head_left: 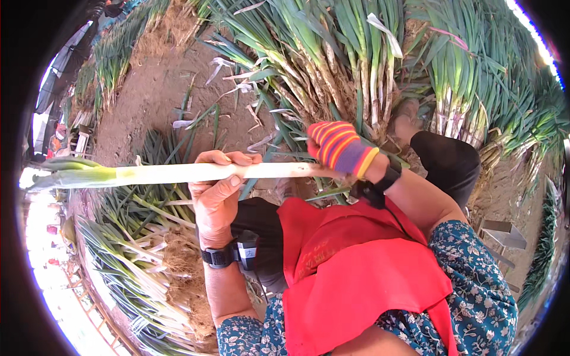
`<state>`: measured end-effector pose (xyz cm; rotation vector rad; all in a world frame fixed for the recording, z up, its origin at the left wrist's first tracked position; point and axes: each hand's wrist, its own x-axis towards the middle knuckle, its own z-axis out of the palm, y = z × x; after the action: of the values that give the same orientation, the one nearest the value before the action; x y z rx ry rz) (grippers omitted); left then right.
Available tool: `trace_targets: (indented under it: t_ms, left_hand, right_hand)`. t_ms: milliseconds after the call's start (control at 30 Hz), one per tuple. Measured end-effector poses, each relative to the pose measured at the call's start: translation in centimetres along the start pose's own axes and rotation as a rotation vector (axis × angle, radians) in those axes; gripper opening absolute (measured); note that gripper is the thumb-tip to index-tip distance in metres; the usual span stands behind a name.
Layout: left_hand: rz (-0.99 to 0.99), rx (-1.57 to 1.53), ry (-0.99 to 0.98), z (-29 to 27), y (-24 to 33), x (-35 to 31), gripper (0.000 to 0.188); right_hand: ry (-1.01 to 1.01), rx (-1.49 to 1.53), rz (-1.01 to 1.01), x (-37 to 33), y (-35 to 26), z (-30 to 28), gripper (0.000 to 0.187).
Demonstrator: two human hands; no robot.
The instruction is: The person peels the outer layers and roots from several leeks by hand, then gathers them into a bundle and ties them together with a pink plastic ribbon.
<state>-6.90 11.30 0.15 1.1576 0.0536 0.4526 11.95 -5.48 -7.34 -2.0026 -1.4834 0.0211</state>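
A long green onion [178,173] lies level across my view, its green leaves to the left and its brownish root end to the right. My left hand [218,190], bare, is closed around the white shank near the middle. My right hand [341,147] wears a glove striped in red, yellow and purple. Its fingers are curled in a fist against the upper side of the root end. Whatever may be inside that fist is hidden.
Bundles of green onions [320,65] stand ahead, with more bundles [463,89] to the right. A pile with tangled roots [184,267] lies at left. Leaf scraps and white strips litter the dirt floor [142,101]. A metal piece [504,233] sits at right. A red apron [368,279] covers my lap.
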Motion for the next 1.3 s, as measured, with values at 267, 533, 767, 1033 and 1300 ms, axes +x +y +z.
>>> trace_targets:
  t_ms: [267, 533, 767, 1033, 1300]
  left_hand:
    - [-0.027, 0.051, 0.053, -3.4, 2.3, 0.1, 0.028]
    - [-0.022, -0.044, -0.054, -2.7, 1.0, 0.7, 0.030]
    - [-0.132, -0.163, -0.143, -2.4, -0.3, -0.8, 0.033]
    - [-0.136, -0.169, -0.120, -2.0, -0.5, 0.0, 0.029]
    - [-0.035, -0.111, -0.013, -2.4, -0.7, 0.4, 0.028]
  right_hand:
    - [-0.444, -0.307, 0.325, -8.0, 9.1, 3.3, 0.016]
    - [-0.022, 0.802, -0.197, 0.5, -3.4, 0.0, 0.024]
    - [-0.489, 1.031, 0.441, -2.4, -5.9, -1.6, 0.017]
    - [-0.327, 0.775, -0.018, -2.6, -6.4, -2.2, 0.013]
    - [-0.103, 0.485, -0.392, -2.8, -8.4, -2.6, 0.017]
